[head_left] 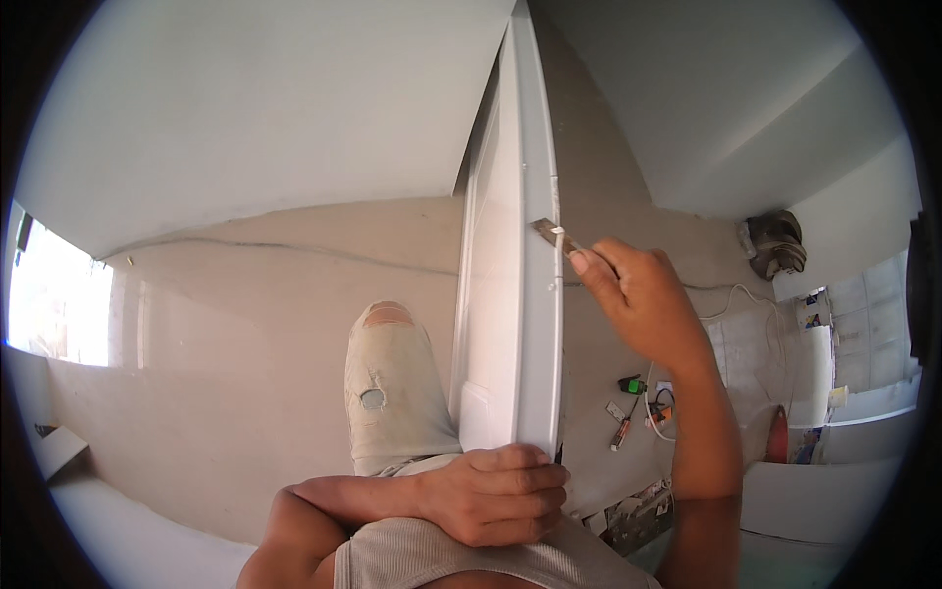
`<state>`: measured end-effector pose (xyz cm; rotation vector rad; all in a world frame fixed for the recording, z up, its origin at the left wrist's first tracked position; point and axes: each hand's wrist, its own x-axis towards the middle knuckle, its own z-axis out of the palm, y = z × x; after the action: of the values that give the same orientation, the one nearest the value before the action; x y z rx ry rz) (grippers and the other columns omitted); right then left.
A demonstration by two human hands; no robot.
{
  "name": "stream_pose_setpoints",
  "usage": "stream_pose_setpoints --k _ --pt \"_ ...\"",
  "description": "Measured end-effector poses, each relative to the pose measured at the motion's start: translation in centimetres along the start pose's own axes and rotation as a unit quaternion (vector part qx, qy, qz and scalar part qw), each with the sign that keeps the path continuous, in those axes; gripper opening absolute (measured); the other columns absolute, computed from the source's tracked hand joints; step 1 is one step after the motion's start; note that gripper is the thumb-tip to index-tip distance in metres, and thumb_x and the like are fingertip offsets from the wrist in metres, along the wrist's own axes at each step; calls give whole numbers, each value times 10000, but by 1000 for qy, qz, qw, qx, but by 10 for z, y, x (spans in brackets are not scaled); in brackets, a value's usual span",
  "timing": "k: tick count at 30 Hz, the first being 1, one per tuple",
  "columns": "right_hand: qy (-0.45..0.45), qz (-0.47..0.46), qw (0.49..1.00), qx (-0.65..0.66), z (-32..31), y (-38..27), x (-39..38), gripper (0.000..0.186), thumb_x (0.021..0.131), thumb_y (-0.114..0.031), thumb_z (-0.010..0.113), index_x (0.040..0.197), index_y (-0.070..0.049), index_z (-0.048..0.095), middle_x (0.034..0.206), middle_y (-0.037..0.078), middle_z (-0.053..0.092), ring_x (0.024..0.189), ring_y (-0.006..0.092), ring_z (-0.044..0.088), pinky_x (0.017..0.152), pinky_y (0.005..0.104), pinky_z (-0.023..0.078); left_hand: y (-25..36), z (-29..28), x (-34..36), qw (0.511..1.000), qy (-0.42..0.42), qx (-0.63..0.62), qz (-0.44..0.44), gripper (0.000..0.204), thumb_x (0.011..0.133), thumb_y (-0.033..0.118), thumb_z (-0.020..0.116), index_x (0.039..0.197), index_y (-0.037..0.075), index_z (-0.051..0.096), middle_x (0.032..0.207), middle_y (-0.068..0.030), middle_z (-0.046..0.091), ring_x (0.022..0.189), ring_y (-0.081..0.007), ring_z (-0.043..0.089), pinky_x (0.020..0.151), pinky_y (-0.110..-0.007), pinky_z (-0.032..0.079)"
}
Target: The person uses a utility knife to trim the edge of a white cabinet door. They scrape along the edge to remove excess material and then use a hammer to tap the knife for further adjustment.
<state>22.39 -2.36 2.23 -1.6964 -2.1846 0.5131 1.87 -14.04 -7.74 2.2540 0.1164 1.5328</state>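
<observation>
A white door (535, 324) stands on edge before me, its narrow pale edge running away from my body. My left hand (505, 494) is closed over the near end of that edge, fingers wrapped round it. My right hand (633, 290) grips a flat-bladed scraper (556, 236); its handle is hidden in my fist. The blade lies across the door's edge, about midway along. A small white curl of material (558, 230) shows at the blade, and white bits dot the right-hand rim of the edge.
Grey walls (285, 98) rise on both sides. On the tan floor (226, 412) runs a thin cable (294, 247). To the right lie a green-and-black tool (631, 385), a screwdriver-like tool (620, 433) and a white cord. A dark bundle (775, 245) sits by the right wall.
</observation>
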Motion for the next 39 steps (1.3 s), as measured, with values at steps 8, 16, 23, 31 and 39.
stream_pose_setpoints --k 8,16,23,31,39 --pt "-5 -31 999 -13 0 12 8 398 1052 -277 605 798 25 561 594 151 507 514 195 458 520 367 389 1 2 1 1000 10 12 -9 89 833 88 705 898 32 682 970 -110 678 1027 -275 686 941 -402 546" --pt "-13 -42 999 4 -1 18 -1 389 1054 -275 598 805 22 561 578 141 495 510 180 469 516 381 383 3 -1 2 1000 -7 0 -25 88 831 92 712 890 37 675 986 -108 677 1032 -268 685 931 -400 548" --pt "1 -49 999 -1 0 14 -2 395 1053 -295 606 817 15 543 581 158 486 507 186 465 521 396 383 2 0 3 1000 10 17 -23 80 822 91 728 866 44 680 974 -104 680 1027 -268 685 935 -399 547" --pt "-20 -12 1000 -5 -2 6 -2 415 1053 -303 606 808 25 536 587 177 500 503 232 453 526 393 387 -1 3 -3 999 -1 31 -15 64 838 95 741 901 108 732 943 -60 709 978 -256 713 909 -386 516" --pt "-12 -15 1000 -2 -5 12 -9 434 1052 -312 609 797 32 541 590 179 499 500 245 453 519 390 382 0 0 -1 999 -10 25 -20 95 816 88 778 894 106 726 922 -50 709 996 -245 716 926 -389 511"
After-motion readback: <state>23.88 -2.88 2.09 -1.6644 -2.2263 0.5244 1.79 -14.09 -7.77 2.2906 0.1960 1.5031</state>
